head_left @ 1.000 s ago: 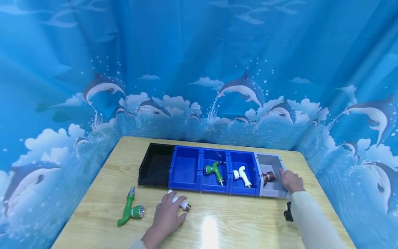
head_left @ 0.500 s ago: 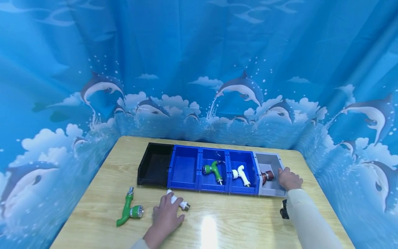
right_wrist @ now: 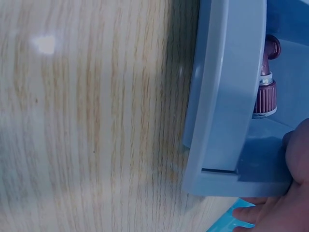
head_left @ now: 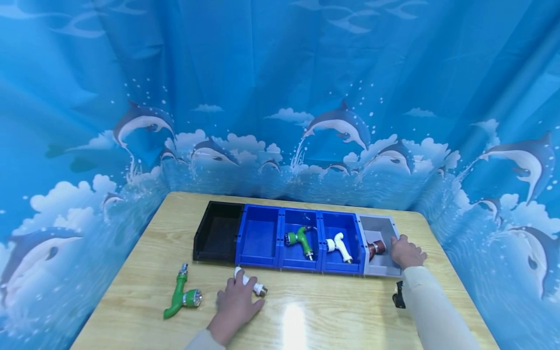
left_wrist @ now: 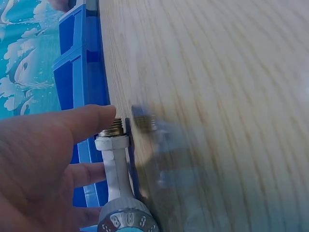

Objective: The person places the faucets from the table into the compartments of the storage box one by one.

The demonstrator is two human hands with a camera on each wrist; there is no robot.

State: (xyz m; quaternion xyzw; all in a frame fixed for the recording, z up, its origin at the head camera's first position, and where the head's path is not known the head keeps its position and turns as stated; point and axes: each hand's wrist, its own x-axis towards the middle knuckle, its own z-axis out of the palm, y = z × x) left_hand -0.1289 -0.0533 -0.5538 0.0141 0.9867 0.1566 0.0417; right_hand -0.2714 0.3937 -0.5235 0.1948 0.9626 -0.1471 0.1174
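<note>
Lays a loosely spread, unclasped left hand (head_left: pixel 237 302) over the white tap (left_wrist: pixel 116 169) on the table (head_left: pixel 337 311) before the leftmost blue bin (head_left: pixel 260 236), perhaps against rolling, and grips the grey bin (right_wrist: pixel 241 87) by its wall with the right hand (head_left: pixel 407 252), apparently for steadiness.

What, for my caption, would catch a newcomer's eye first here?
Probably the blue dolphin-printed curtain across the background. Below it, the row of black, blue and grey plastic bins on the pale wooden table. Then the left hand, over a white brass-threaded tap in front, and the right hand, gripping the grey end bin.
</note>
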